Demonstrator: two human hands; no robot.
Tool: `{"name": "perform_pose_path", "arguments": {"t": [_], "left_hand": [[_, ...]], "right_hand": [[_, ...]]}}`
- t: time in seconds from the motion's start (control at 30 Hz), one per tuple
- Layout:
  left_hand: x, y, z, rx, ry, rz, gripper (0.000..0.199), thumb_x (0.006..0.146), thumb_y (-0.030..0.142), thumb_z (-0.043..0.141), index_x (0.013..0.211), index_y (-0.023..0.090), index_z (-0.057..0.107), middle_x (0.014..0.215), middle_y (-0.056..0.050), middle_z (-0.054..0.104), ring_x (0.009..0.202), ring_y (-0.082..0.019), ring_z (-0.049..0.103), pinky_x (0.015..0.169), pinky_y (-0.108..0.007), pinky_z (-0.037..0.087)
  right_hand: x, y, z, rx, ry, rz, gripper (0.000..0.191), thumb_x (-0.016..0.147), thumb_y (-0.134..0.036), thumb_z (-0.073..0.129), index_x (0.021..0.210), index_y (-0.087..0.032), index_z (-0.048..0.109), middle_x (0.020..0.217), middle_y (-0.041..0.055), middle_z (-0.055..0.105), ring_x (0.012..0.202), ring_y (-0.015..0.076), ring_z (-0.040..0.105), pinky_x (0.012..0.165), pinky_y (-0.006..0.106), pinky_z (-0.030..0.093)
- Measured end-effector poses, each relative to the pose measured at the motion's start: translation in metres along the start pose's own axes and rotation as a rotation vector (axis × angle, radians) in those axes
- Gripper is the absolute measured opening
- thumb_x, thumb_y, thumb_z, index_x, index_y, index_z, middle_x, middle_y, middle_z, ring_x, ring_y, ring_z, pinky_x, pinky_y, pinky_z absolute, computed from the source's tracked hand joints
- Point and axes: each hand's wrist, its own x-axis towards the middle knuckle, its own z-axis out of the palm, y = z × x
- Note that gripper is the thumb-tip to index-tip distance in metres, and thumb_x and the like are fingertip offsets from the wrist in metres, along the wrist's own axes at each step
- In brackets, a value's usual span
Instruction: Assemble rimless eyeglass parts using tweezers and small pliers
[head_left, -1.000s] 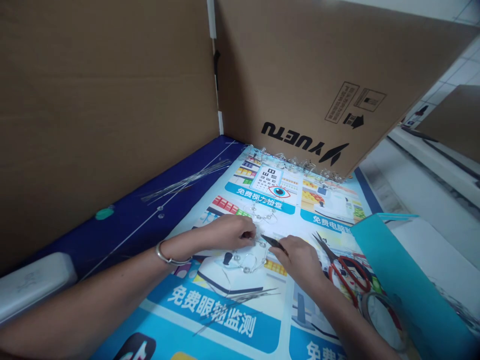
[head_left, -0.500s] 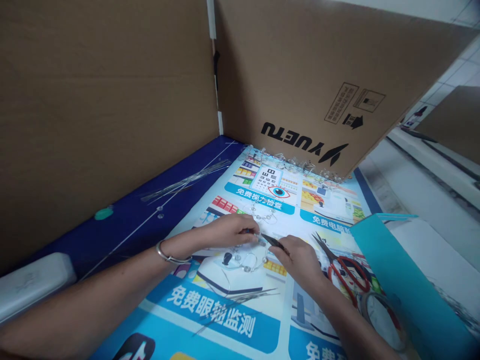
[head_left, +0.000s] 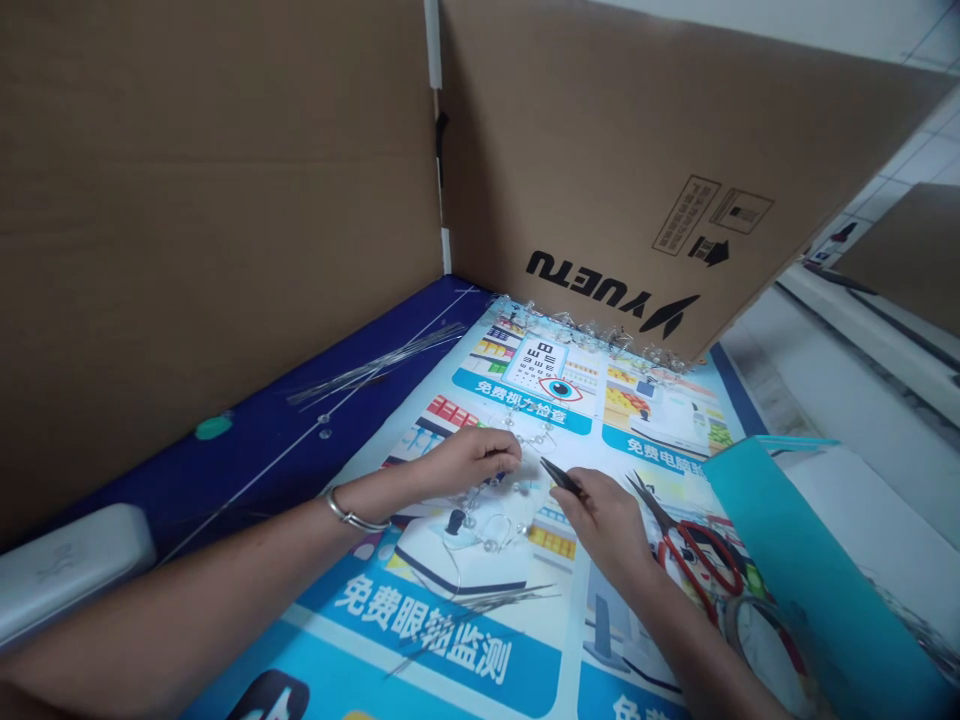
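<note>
My left hand (head_left: 487, 455) is pinched closed at the top of a wire strung with clear beads (head_left: 491, 545), which hangs and lies in a loop below the fingers. Just to its right, my right hand (head_left: 604, 510) grips dark-tipped pliers (head_left: 559, 475). Their jaws point toward the left fingertips, a small gap away from them. Another clear-beaded piece (head_left: 536, 430) lies on the printed sheet beyond my left hand. A bundle of thin wires (head_left: 480, 605) rests on the sheet nearer to me.
Red-handled scissors (head_left: 690, 550) and a roll of tape (head_left: 765, 640) lie by my right forearm, beside a teal box (head_left: 810, 560). Cardboard panels (head_left: 570, 150) stand behind and left. More wires (head_left: 382, 365) lie on the blue surface, with beaded pieces (head_left: 600, 335) along the back panel.
The plier tips have drawn back to the right, away from the left fingers. My left hand stays pinched, and the beaded loop below it has shifted slightly.
</note>
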Motion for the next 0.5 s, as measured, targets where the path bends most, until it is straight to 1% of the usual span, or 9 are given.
{"name": "perform_pose_path", "arguments": {"t": [0.07, 0.2, 0.3, 0.5], "left_hand": [[0.0, 0.0, 0.001, -0.016, 0.022, -0.001, 0.016, 0.082, 0.023, 0.044, 0.078, 0.016, 0.057, 0.07, 0.002, 0.056, 0.068, -0.009, 0.05, 0.062, -0.018, 0.037], [0.0, 0.0, 0.004, -0.046, 0.058, 0.018, 0.015, 0.083, 0.022, 0.043, 0.08, 0.016, 0.056, 0.073, 0.002, 0.056, 0.069, -0.008, 0.05, 0.063, -0.018, 0.038], [0.0, -0.001, 0.007, -0.034, 0.075, 0.036, 0.015, 0.084, 0.023, 0.042, 0.081, 0.016, 0.056, 0.073, 0.002, 0.056, 0.068, -0.009, 0.05, 0.062, -0.019, 0.038], [0.0, 0.0, 0.012, 0.09, 0.118, 0.141, 0.016, 0.084, 0.022, 0.044, 0.08, 0.016, 0.057, 0.077, 0.0, 0.057, 0.074, -0.01, 0.051, 0.068, -0.021, 0.039]], "right_hand": [[-0.001, -0.002, 0.0, -0.003, 0.027, -0.044, 0.03, 0.085, -0.043, 0.042, 0.091, -0.018, 0.057, 0.081, 0.0046, 0.059, 0.077, 0.0157, 0.052, 0.069, 0.025, 0.036], [-0.004, -0.012, -0.001, -0.095, -0.076, -0.132, 0.029, 0.086, -0.041, 0.042, 0.085, -0.018, 0.059, 0.075, 0.0045, 0.058, 0.076, 0.0158, 0.051, 0.069, 0.025, 0.034], [-0.006, -0.02, -0.002, -0.178, -0.143, -0.136, 0.029, 0.086, -0.041, 0.042, 0.08, -0.018, 0.058, 0.075, 0.0043, 0.058, 0.075, 0.016, 0.05, 0.067, 0.026, 0.032], [-0.005, -0.026, -0.003, -0.275, -0.191, -0.115, 0.029, 0.086, -0.042, 0.041, 0.078, -0.019, 0.057, 0.075, 0.0044, 0.058, 0.073, 0.017, 0.05, 0.064, 0.027, 0.029]]}}
